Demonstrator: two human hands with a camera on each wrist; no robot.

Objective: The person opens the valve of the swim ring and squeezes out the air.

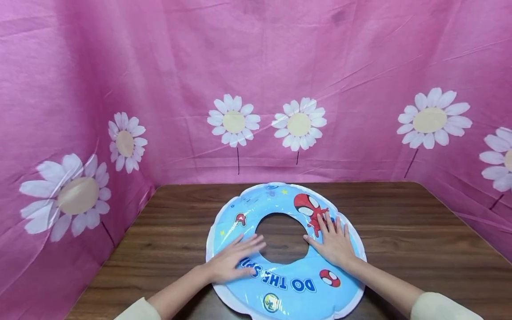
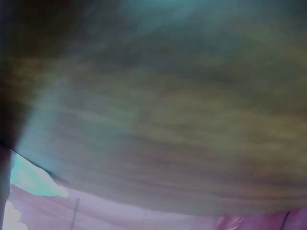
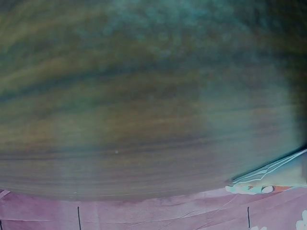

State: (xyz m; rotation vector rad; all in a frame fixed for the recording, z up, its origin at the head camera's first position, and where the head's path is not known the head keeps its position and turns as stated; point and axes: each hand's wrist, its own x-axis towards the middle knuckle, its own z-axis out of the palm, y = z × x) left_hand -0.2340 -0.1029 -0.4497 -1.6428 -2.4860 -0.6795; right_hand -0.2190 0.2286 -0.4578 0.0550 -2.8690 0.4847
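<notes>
A light-blue inflatable swim ring (image 1: 294,278) with a white rim, red cartoon figures and blue lettering lies on the wooden table. My left hand (image 1: 234,260) rests on the ring's left side, fingers stretched toward the central hole. On the right side my right hand (image 1: 334,242) lies flat with spread fingers, partly covering a red cartoon figure (image 1: 308,206). In both wrist views only an edge of the ring shows low at the side, at left in the left wrist view and at right in the right wrist view; the hands' fingers are out of sight there.
The dark wooden table (image 1: 420,231) extends to both sides of the ring and shows through its hole. Behind the table and along its sides hangs a pink cloth (image 1: 264,53) printed with large white daisies.
</notes>
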